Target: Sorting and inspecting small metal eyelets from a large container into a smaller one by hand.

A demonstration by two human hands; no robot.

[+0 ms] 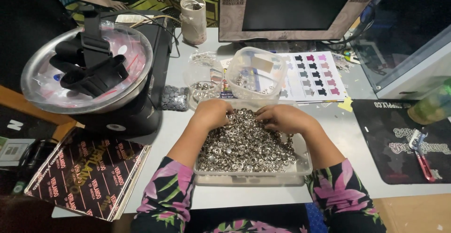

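View from above of a grey surface [178,134]. A clear rectangular tray [300,165] stands at its near edge, long axis running away from the person, heaped with small silver metal rings [244,150]. Both hands rest on the heap at the tray's far end: the left hand [212,114] curled, knuckles up, and the right hand [282,118] likewise, fingers dug in among the rings; whether either pinches a ring cannot be told. The rings lie directly under and nearer than both hands, equally close to each. Left of the tray sits a metal bowl [136,89] holding black straps [89,68]; beyond the tray, two clear tubs [256,71]; right of it, red pliers [421,155].
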